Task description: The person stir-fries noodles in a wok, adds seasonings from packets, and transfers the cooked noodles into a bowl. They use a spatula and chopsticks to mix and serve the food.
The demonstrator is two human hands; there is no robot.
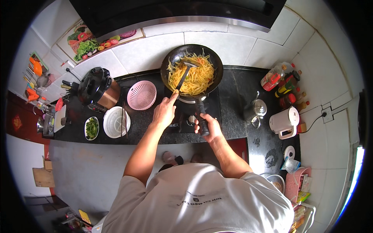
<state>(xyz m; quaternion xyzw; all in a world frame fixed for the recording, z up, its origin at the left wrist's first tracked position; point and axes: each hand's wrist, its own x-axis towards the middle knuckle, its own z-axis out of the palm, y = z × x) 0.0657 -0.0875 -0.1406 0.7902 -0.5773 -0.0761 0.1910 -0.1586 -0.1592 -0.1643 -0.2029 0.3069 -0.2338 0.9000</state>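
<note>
A black wok [216, 83] sits tilted on a stove [180, 116] and holds yellow shredded food [198, 76], probably potato, with a few red and green bits. My left hand [165, 112] grips the end of a dark-handled ladle [183, 78], index finger stretched along it; the ladle's head rests on the shreds. My right hand [211, 126] is closed around the wok's black handle [202, 116]. Left of the stove are a pink slotted basket [142, 95], a white basket [112, 123] with chopsticks [123, 122] laid over it, and a small dish of chopped greens [92, 128].
A pressure cooker [99, 88] stands at the left by the wall. On the right are a steel lidded pot [258, 109], a white electric kettle [284, 122], several sauce bottles [287, 84] and a pink basket [294, 183]. A range hood [186, 14] hangs above the wok.
</note>
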